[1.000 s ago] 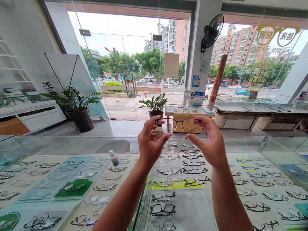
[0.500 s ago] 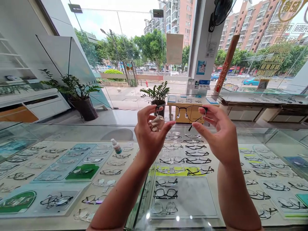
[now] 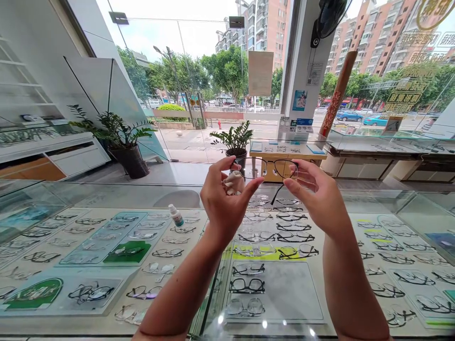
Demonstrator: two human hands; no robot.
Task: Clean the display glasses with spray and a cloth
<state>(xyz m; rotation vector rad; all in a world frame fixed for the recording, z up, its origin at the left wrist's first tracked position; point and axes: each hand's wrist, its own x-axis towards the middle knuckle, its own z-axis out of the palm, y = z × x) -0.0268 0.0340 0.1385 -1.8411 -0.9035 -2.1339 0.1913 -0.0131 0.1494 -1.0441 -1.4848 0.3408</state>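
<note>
Between two raised hands, a pair of thin-framed glasses (image 3: pixel 269 161) is held up in the air, above the glass surface (image 3: pixel 287 327). The left hand (image 3: pixel 223 201) has its grip closed on one end, with a finger at the top corner and the thumb near the bottom of the lens. A crumpled pale cloth (image 3: pixel 233 184) is tucked in that same hand. The right hand (image 3: pixel 320 196) pinches the other end with thumb and fingers. One side arm (image 3: pixel 276 194) of the glasses is open and hangs down by the right thumb.

The glasses are already up off the surface and not yet set down. How clean the lenses are is too hard to tell.

Both forearms reach out in front. The left one slants inward, and the right one stands more upright. The thumbs point toward each other.

Below, many other glasses (image 3: pixel 247 285) lie in rows under the glass. A small white bottle (image 3: pixel 176 216) is on the surface, left of the left hand. Farther off, a potted plant (image 3: pixel 233 138) stands by the big window.
</note>
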